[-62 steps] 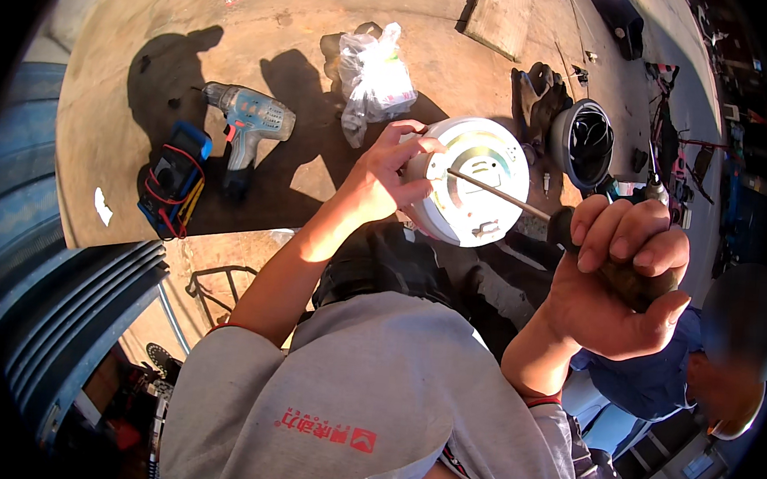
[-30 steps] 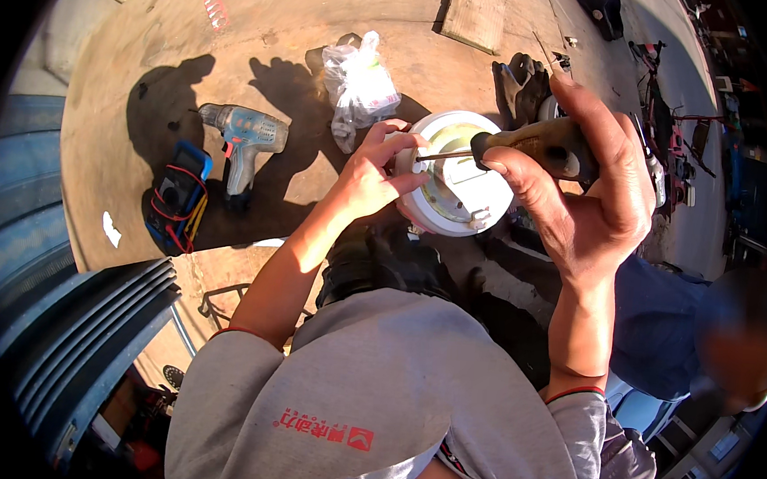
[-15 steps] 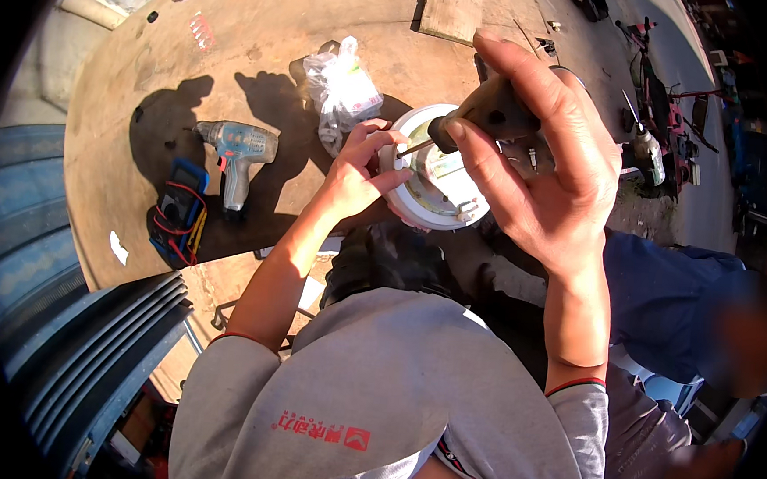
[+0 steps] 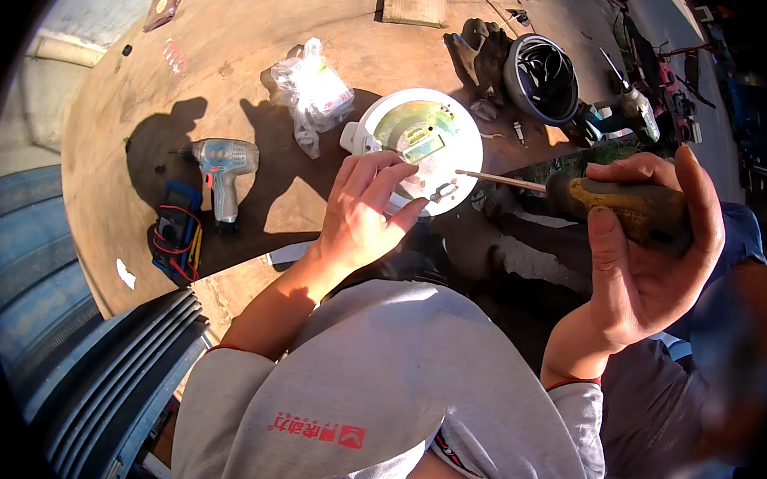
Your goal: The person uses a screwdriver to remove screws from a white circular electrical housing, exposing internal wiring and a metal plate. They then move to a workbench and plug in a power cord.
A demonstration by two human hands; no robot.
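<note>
My right hand (image 4: pixel 647 238) is wrapped around the yellow and black handle of a screwdriver (image 4: pixel 501 180), held off to the right. Its shaft points left, and the tip shows over the right rim of a round white housing (image 4: pixel 465 148); whether it touches cannot be told. Inside the housing are a yellowish-green plate, a pale rectangular part and a small metal piece near the front. My left hand (image 4: pixel 363 208) grips the housing's near-left edge, with fingertips over the rim and thumb apart along the front. What lies under those fingers is hidden.
Left on the table lie a drill (image 4: pixel 223 173) and a blue-cased multimeter (image 4: pixel 176 227) with red leads. A clear plastic bag (image 4: pixel 311 95) sits behind my left hand. Far right are gloves (image 4: pixel 478 56), a grey bowl of black parts (image 4: pixel 543 78) and another power tool (image 4: pixel 624 114). A person (image 4: pixel 735 235) is close at right.
My right hand has drawn the screwdriver back to the right and lowered it, away from the housing's left side. My left fingers have shifted toward the housing's near edge. The bowl has come into view.
</note>
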